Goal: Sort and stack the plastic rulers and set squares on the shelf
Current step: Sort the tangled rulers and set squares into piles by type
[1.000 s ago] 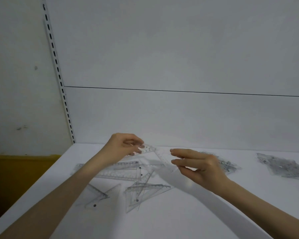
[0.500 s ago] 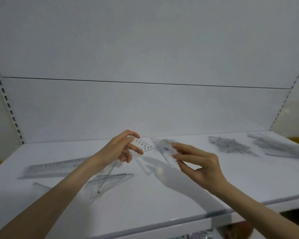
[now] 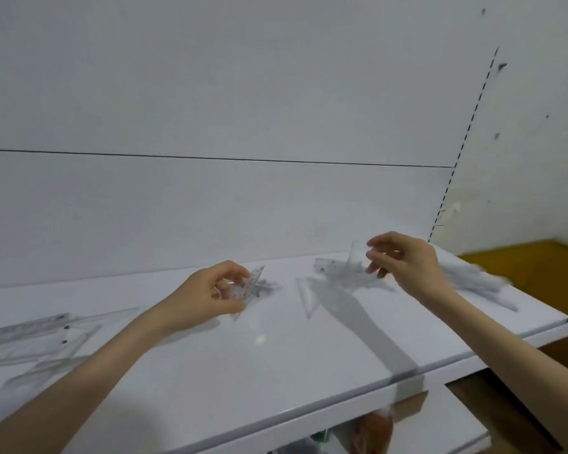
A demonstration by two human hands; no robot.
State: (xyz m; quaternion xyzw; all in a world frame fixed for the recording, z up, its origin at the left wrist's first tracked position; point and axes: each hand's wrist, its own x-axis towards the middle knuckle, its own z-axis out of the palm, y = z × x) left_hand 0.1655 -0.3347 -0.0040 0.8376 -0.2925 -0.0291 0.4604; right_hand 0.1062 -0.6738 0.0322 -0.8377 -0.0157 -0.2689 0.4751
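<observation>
Seen from a head camera looking down: a white shelf point(image 3: 276, 362) backed by a plain pale panel point(image 3: 210, 93), with a slotted upright point(image 3: 465, 136) rising at about 1 o'clock. Two bare forearms reach in from the bottom corners. The left hand point(image 3: 215, 294), just left of the middle of the view, has its fingers point(image 3: 232, 270) curled round a small clear piece point(image 3: 251, 283) printed with scale marks. The piece points up towards 1 o'clock. Its lower end is near the shelf, but blur hides whether it touches. The right hand point(image 3: 407, 262), at about 2 o'clock from the left hand, pinches an upright clear piece point(image 3: 357, 257) between thumb and curled fingertips. It holds the piece on edge just above a heap of set squares point(image 3: 338, 275) lying near the back of the shelf. At 7 o'clock from that heap, a single set square point(image 3: 305, 298) lies flat on its own, between the two hands. At 3 o'clock from the right hand, beyond the wrist, a blurred pile of long rulers point(image 3: 479, 280) sits near the right end of the shelf. At 9 o'clock, at the left edge of the view, a loose spread of rulers and set squares point(image 3: 30, 332) lies overlapping. Below the shelf's front edge, at 5 o'clock, a lower shelf point(image 3: 456, 444) shows. A yellow surface point(image 3: 538, 267) shows at 3 o'clock, past the shelf's end.
</observation>
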